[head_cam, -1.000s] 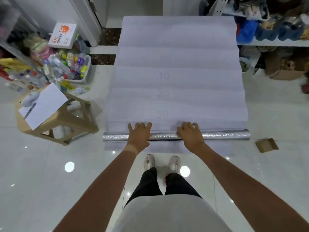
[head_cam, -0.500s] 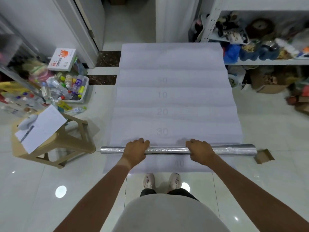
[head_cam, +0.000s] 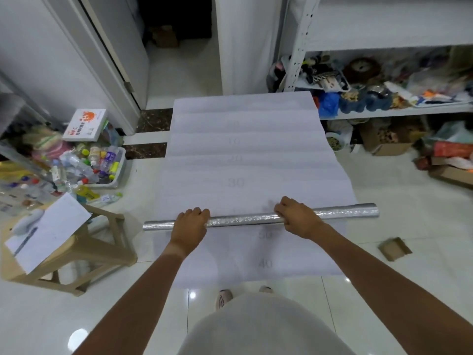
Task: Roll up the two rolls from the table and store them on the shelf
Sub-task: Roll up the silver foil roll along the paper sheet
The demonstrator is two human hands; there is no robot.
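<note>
You are in the middle of the first step, the rolling. Your left hand (head_cam: pixel 190 224) and right hand (head_cam: pixel 299 218) both curl over the silver roll (head_cam: pixel 245 218), gripping it; it lies across the white sheet (head_cam: pixel 245 160), nearer its near edge than its far one. The sheet looks spread on the floor, though the task says a table. Judging by this, next you need to turn the roll evenly with both hands, ends square to the sheet's side edges. The shelf (head_cam: pixel 399 112) waits at the right, already crowded.
</note>
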